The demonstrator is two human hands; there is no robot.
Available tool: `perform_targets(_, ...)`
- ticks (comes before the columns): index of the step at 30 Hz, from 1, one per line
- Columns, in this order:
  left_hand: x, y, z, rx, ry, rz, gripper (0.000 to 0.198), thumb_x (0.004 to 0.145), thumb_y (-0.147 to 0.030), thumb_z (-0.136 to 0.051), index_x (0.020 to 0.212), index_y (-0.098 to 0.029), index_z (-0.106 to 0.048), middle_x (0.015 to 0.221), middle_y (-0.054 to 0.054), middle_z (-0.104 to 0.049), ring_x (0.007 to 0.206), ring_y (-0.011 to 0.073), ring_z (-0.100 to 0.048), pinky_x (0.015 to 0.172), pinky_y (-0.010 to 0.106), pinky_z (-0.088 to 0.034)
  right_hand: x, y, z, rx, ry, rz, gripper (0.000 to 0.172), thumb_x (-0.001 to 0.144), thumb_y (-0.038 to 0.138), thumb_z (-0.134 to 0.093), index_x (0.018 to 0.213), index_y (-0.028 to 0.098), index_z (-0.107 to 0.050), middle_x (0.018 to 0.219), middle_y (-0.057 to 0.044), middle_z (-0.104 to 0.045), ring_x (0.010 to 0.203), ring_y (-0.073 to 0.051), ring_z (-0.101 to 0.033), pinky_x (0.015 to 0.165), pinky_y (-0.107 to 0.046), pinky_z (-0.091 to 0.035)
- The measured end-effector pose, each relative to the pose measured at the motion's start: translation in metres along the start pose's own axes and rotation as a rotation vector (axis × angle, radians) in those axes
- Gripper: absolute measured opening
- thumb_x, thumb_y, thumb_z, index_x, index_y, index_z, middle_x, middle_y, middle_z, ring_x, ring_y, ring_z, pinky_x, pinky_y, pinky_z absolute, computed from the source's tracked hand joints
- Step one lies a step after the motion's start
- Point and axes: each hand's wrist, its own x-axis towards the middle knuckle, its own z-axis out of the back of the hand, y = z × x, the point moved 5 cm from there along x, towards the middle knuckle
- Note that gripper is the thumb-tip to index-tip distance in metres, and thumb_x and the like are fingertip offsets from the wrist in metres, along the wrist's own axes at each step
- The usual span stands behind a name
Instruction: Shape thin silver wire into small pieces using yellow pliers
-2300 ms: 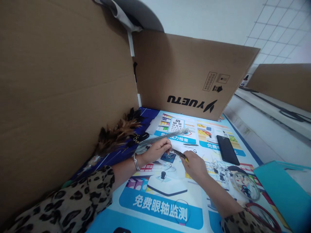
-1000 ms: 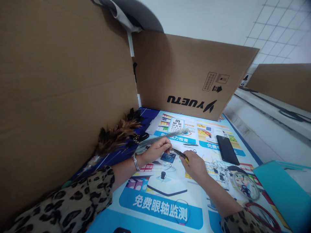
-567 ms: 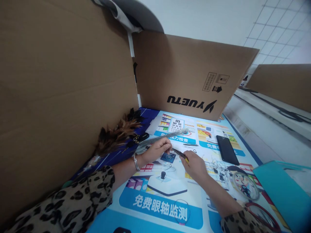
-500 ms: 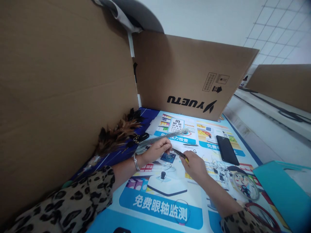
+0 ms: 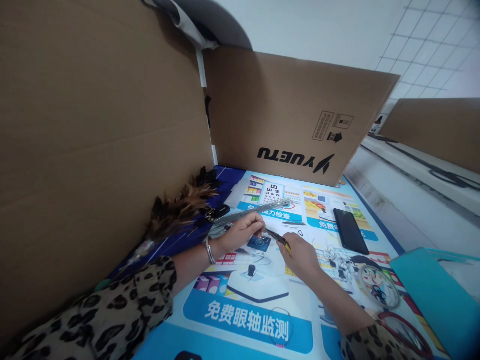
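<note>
So the pliers (image 5: pixel 278 237) are the main thing here: slim dark nose, looks like it narrows to a point, and a bit of yellow on the handle peeking out of the grip. They're up over the middle of the tabletop (image 5: pixel 210 345), tilted, tip pointing away and over to the left hand (image 5: pixel 243 232). The right hand (image 5: pixel 303 257) has its fingers wrapped round the handles, so most of those are covered. Can't tell if the nose is biting on anything. The left fingers are pinched together right by the tip, and whatever's between them is too tiny to make out.

Just behind the left hand there's a bundle of wires (image 5: pixel 270 206), silvery grey, thin, mostly straight, fanning out a little at the far end. A couple of fine wire loops (image 5: pixel 262 258) sit just below the left hand. Off past the right hand: a messy tangle of thin wire and dark bits (image 5: pixel 339 265), near a black phone (image 5: pixel 351 231) lying flat.
</note>
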Motion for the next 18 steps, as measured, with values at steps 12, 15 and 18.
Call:
perform_targets(12, 0.0002, 0.0019, 0.0005, -0.002, -0.001, -0.001, 0.022, 0.086, -0.033, -0.039, 0.083, -0.014, -0.050, 0.071, 0.000, -0.052, 0.063, 0.0096, -0.049, 0.062, 0.023, -0.041, -0.0001, -0.0009, -0.0026, -0.014, 0.014, -0.003, 0.029, 0.087, 0.044, -0.031, 0.088, 0.022, -0.049, 0.082, -0.002, -0.056, 0.074, -0.013, -0.051, 0.057, -0.022, -0.027)
perform_targets(15, 0.0001, 0.0028, 0.0004, -0.006, -0.005, 0.005, 0.022, 0.086, -0.034, -0.039, 0.082, -0.015, -0.050, 0.070, 0.000, -0.052, 0.063, 0.0095, -0.049, 0.062, 0.023, -0.041, -0.0004, 0.0002, -0.0018, -0.011, 0.014, 0.001, 0.029, 0.087, 0.044, -0.031, 0.089, 0.022, -0.049, 0.082, -0.002, -0.057, 0.076, -0.014, -0.052, 0.058, -0.023, -0.027)
perform_targets(18, 0.0003, 0.0026, 0.0002, -0.013, -0.004, 0.005, 0.022, 0.086, -0.033, -0.039, 0.082, -0.015, -0.049, 0.070, 0.000, -0.052, 0.063, 0.0094, -0.049, 0.061, 0.023, -0.041, -0.0007, 0.0006, -0.0015, -0.021, 0.024, -0.009, 0.029, 0.087, 0.044, -0.031, 0.089, 0.021, -0.049, 0.082, -0.002, -0.057, 0.076, -0.014, -0.052, 0.057, -0.023, -0.027)
